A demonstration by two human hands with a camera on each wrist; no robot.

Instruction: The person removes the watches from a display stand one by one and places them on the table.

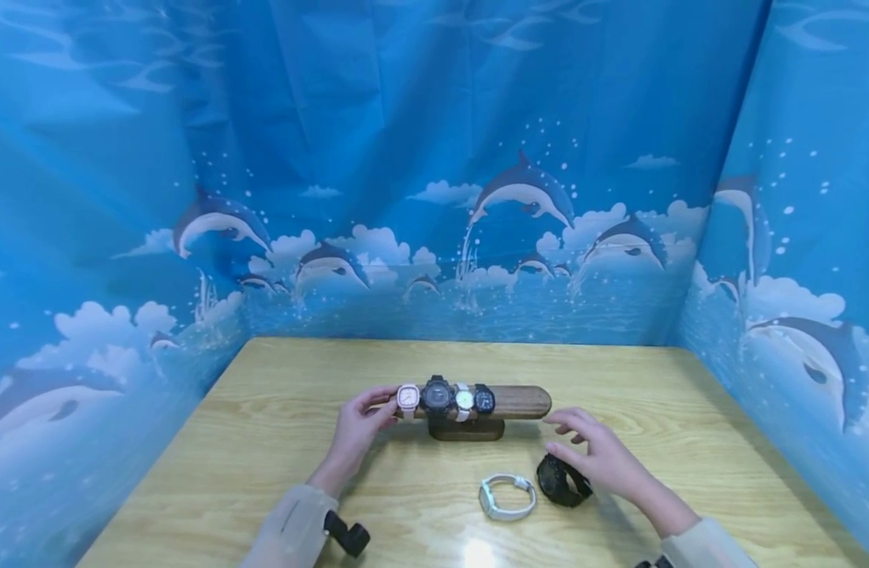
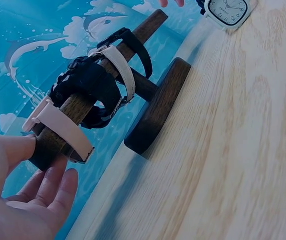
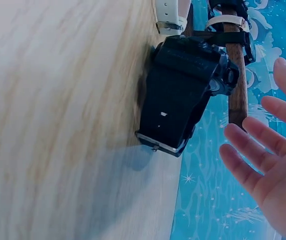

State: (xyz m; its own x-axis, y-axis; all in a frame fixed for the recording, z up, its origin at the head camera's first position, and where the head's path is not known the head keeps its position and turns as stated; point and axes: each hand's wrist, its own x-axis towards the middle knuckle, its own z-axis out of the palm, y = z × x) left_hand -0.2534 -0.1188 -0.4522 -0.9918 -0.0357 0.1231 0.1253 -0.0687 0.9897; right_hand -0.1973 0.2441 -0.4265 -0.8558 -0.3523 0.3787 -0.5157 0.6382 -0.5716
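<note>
A wooden watch stand [image 1: 523, 401] carries several wristwatches on its bar. From the left end come a pink square watch [image 1: 408, 398], a bulky black watch [image 1: 438, 396], a white-strapped watch [image 1: 464, 399] and a black square watch [image 1: 485, 399]. My left hand [image 1: 359, 430] grips the bar's left end, thumb on one side and fingers beneath, beside the pink strap [image 2: 62, 125]. With fingers spread and nothing held, my right hand [image 1: 594, 454] hovers near the bar's right end. Under it on the table lies another bulky black watch [image 3: 178, 90].
A pale mint-coloured watch [image 1: 507, 497] lies on the wooden table [image 1: 264, 442] to the left of the loose black one. Behind the table and at its sides hang blue dolphin-print curtains [image 1: 406, 158].
</note>
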